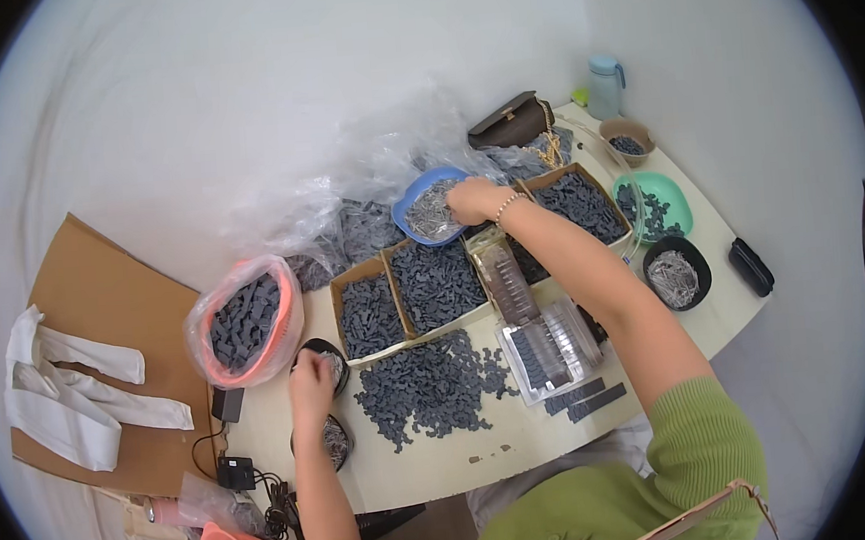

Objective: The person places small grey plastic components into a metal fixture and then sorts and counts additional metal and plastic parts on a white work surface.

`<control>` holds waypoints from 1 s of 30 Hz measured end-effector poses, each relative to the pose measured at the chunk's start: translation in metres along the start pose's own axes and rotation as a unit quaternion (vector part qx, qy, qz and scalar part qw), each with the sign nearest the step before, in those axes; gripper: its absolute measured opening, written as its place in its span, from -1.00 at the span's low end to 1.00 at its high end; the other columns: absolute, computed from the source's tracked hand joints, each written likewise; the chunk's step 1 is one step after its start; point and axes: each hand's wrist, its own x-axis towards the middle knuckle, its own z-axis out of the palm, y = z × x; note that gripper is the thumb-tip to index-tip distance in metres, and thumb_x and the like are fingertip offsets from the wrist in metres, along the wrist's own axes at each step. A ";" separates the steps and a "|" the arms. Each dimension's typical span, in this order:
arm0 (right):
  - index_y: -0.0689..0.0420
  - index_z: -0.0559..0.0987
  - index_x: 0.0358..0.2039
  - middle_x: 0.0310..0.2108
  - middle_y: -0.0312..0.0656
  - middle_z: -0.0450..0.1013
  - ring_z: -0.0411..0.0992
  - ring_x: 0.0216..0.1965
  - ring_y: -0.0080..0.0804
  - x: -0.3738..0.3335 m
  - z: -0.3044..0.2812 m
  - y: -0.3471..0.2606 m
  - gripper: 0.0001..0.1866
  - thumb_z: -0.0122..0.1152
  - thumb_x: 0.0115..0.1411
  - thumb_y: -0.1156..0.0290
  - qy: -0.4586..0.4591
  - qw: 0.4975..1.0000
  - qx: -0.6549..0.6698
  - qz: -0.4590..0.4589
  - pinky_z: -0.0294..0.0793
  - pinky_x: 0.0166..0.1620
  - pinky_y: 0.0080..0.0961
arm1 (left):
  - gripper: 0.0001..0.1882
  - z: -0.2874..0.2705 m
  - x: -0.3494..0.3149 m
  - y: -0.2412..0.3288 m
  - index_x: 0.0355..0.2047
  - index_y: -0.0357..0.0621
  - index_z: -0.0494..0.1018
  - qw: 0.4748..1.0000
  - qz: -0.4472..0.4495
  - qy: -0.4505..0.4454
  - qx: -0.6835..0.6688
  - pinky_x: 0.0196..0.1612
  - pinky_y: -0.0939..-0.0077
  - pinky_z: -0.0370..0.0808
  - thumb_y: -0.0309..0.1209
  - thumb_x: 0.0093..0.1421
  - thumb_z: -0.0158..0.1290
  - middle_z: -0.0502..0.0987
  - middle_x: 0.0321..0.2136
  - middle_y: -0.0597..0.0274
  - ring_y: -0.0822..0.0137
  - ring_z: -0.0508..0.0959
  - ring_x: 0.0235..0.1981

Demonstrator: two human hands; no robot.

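Observation:
My right hand (pixel 473 202) reaches across the table to a blue bowl (pixel 402 215) of thin silvery metal pins (pixel 432 212). Its fingers are drawn together at the pins, and their tips are hard to see. My left hand (pixel 310 381) is at a small black dish (pixel 343 371) with metal pieces in it. Those fingers are pinched; whatever they hold is too small to make out. Just nearer stands a second black dish (pixel 336 443) of metal pieces. Small dark grey parts (pixel 431 385) lie spread on the table between my arms.
Cardboard boxes (pixel 371 307) of grey parts stand mid-table, beside clear plastic trays (pixel 549 352). An orange basket (pixel 293 315) is at the left. To the right are a green bowl (pixel 684 214), a black bowl (pixel 676 275) of pins and a black case (pixel 750 266). Cables (pixel 274 507) hang at the left edge.

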 end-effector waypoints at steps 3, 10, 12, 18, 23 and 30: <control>0.21 0.62 -0.31 -0.22 0.05 0.54 0.51 -0.15 -0.02 0.000 0.012 0.010 -0.78 0.13 0.07 0.39 0.034 0.999 0.001 -0.013 0.48 -0.07 -0.19 | -0.87 0.044 -0.016 0.082 -0.46 -0.21 0.47 0.964 -0.020 -0.146 -0.220 -0.45 0.61 0.41 -0.43 0.16 0.16 0.50 -0.56 0.36 0.54 0.44 -0.53; 0.23 0.55 -0.31 -0.25 0.02 0.53 0.49 -0.14 -0.07 -0.009 0.009 0.008 -0.84 0.11 0.08 0.48 0.157 0.986 0.017 -0.045 0.48 -0.11 -0.21 | -0.86 0.138 -0.074 0.195 -0.47 -0.17 0.51 0.932 0.288 -0.097 -0.198 -0.22 0.35 0.43 -0.55 -0.07 0.25 0.55 -0.35 0.21 0.17 0.52 -0.28; 0.23 0.52 -0.31 -0.26 0.02 0.52 0.49 -0.15 -0.07 -0.030 0.004 0.009 -0.85 0.10 0.09 0.49 0.171 0.980 0.071 -0.070 0.48 -0.14 -0.19 | -0.84 0.145 -0.078 0.200 -0.49 -0.15 0.50 0.938 0.319 -0.050 -0.127 -0.19 0.28 0.37 -0.53 -0.11 0.26 0.53 -0.33 0.24 0.13 0.48 -0.24; 0.24 0.48 -0.36 -0.37 0.03 0.48 0.46 -0.25 0.01 -0.146 0.005 -0.002 -0.88 0.10 0.10 0.46 0.031 0.959 0.210 -0.190 0.43 -0.17 -0.19 | -0.80 0.142 -0.089 0.197 -0.37 -0.17 0.55 0.924 0.376 -0.039 -0.055 -0.15 0.26 0.36 -0.48 -0.06 0.23 0.51 -0.24 0.18 0.13 0.46 -0.20; 0.28 0.48 -0.40 -0.37 -0.02 0.47 0.46 -0.26 -0.08 -0.202 0.055 -0.017 -0.85 0.15 -0.01 0.50 0.064 0.963 0.065 -0.255 0.44 -0.15 -0.30 | -0.67 0.134 -0.102 0.199 -0.22 -0.27 0.52 0.921 0.386 -0.040 -0.021 -0.08 0.22 0.37 -0.44 -0.03 0.22 0.48 -0.16 0.05 0.06 0.46 -0.16; 0.22 0.45 -0.34 -0.32 -0.11 0.38 0.42 -0.20 -0.13 -0.209 0.070 -0.019 -0.82 0.18 0.07 0.42 0.113 0.955 0.168 -0.219 0.43 -0.16 -0.32 | -0.44 0.133 -0.093 0.183 0.04 -0.37 0.33 0.958 0.268 -0.081 -0.058 0.05 0.19 0.30 -0.43 0.04 0.18 0.33 0.03 -0.10 -0.04 0.37 0.02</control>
